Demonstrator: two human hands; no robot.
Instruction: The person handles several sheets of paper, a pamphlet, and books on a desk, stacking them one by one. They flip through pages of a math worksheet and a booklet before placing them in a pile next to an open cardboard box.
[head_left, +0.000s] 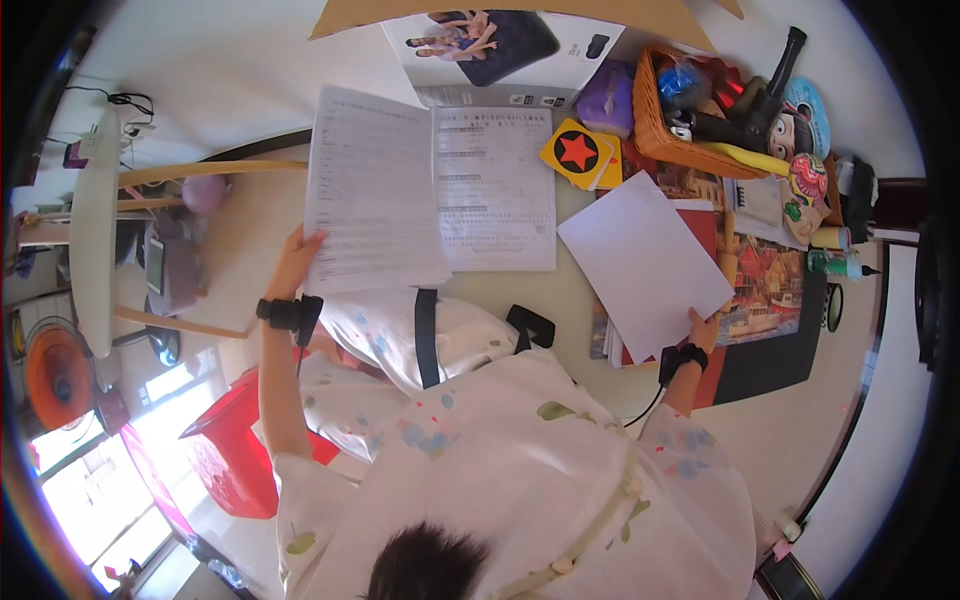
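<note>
My left hand (296, 259) grips the left edge of a printed paper booklet page stack (371, 195), with the thumb on its face. This stack lies turned over to the left, joined along the middle to a printed right-hand page (495, 202) that rests flat on the table. My right hand (703, 330) holds the lower right corner of a blank white sheet (645, 262), fingers partly hidden. That sheet lies at a slant over a red-edged folder (697, 221) and other papers. Both wrists wear black straps, the left one (289, 313) and the right one (684, 360).
An orange wicker basket (649, 112) with mixed items stands at the back right, beside yellow star cards (577, 154) and a purple pack (607, 97). A printed carton (510, 52) stands at the back. A picture puzzle or print (769, 285) lies right. On the left are a red bin (232, 450) and a fan (60, 379).
</note>
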